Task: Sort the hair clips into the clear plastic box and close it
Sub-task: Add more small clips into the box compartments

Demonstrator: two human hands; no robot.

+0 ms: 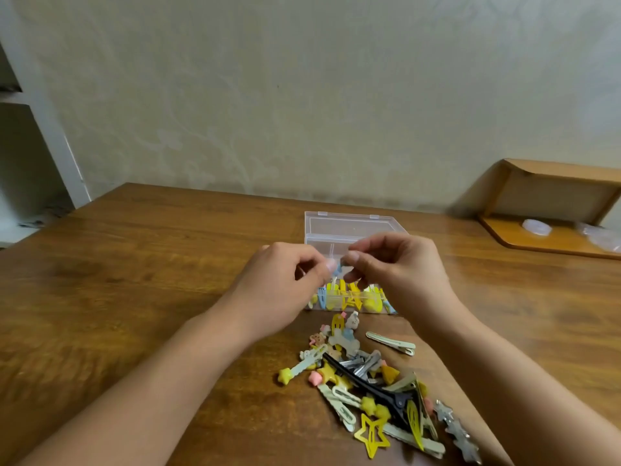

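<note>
- Left hand [285, 280] and right hand [396, 264] meet above the open clear plastic box [339, 230], fingertips curled and pinching between them a small pale-blue hair clip [337, 266]; only a sliver of it shows, so its shape cannot be told.
- Judging from the task, the step in hand is readying this clip for dropping into a compartment. It would go well if one hand lets go first while the other keeps a light pinch, then lowers the clip flat and lengthwise into a compartment, so nothing stands proud when the lid comes down.
- Matching by colour seems sensible: the near row of the box already holds yellow hair clips [349, 294], with blue ones at its left and right ends.
- Compartments further back look empty, though the hands cover much of the box.
- Its clear hinged lid [349, 222] lies open behind it, towards the far edge of the wooden tabletop [151, 264].
- Between the box and the near edge lies a loose pile of unsorted hair clips [369, 381]: a long black clip [369, 385], a yellow star-outline clip [373, 435], pale green and silver ones among them.
- Much sorting remains, by my judgement.
</note>
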